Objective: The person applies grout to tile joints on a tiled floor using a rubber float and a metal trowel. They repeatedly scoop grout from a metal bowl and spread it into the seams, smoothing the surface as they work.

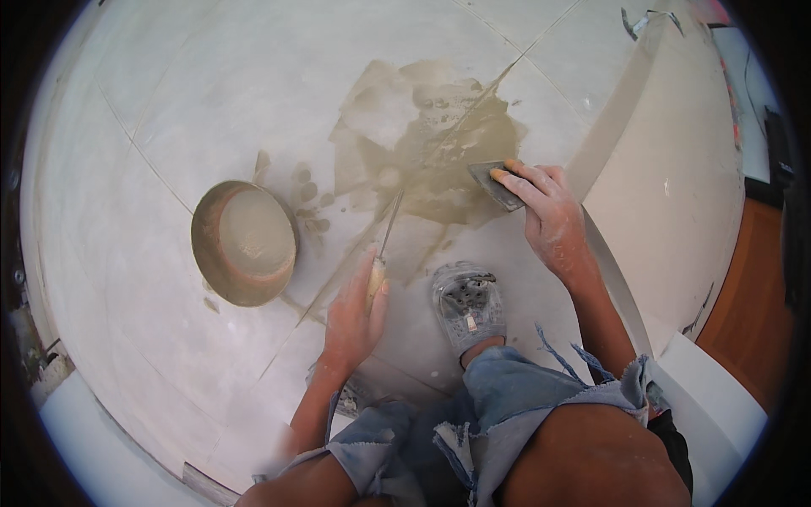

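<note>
My left hand (352, 314) is closed round the pale handle of a thin metal tool (389, 226). Its narrow shaft or edge-on blade points away from me, the tip by a tile joint; which kind of tool it is I cannot tell. My right hand (553, 215) grips a dark, flat, squarish spreader (497, 184), the fingers lying over its upper side. The spreader rests at the right edge of a wet, grey-brown patch of grout (456, 156) smeared over the light floor tiles. To the left of my hands stands a round metal pan (245, 243) with pale, soupy grout (256, 232) inside.
Drips of grout (308, 194) spot the tiles between pan and patch. My shoe (469, 306), a dusty clog, stands close below the patch. A pale raised surface (667, 203) bounds the floor on the right, with an orange-brown panel (748, 279) beyond it.
</note>
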`<move>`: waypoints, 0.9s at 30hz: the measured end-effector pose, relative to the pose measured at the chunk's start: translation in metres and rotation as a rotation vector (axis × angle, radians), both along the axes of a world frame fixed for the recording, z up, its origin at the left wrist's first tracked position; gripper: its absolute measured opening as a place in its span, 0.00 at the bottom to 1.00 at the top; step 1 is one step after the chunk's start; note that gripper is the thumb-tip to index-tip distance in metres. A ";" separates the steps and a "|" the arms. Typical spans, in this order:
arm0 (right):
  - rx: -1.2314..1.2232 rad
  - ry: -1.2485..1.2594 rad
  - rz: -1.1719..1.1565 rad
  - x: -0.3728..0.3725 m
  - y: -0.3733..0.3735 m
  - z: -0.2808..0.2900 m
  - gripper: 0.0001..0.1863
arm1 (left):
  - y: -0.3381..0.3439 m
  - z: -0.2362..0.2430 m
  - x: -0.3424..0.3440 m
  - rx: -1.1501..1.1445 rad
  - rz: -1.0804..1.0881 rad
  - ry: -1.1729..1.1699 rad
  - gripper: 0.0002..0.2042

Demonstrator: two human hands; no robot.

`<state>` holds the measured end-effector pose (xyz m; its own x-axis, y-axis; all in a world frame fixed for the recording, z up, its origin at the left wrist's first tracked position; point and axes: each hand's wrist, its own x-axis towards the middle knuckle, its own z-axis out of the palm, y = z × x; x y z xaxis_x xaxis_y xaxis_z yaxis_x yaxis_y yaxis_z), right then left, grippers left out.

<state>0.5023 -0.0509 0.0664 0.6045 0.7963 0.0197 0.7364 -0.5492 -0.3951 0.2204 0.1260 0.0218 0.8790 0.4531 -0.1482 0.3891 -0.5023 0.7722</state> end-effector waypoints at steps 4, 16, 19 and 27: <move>0.050 0.004 -0.009 -0.007 -0.027 0.005 0.30 | 0.027 0.025 0.027 -0.122 -0.055 0.133 0.28; 0.151 0.129 -0.013 -0.016 -0.025 0.005 0.31 | 0.064 0.018 0.199 -0.014 -0.281 0.057 0.23; 0.139 0.143 -0.017 -0.014 -0.031 0.003 0.32 | 0.057 0.022 0.212 -0.044 -0.280 0.141 0.23; 0.147 0.120 -0.014 -0.010 -0.033 0.003 0.32 | 0.055 0.014 0.205 0.061 -0.256 0.130 0.23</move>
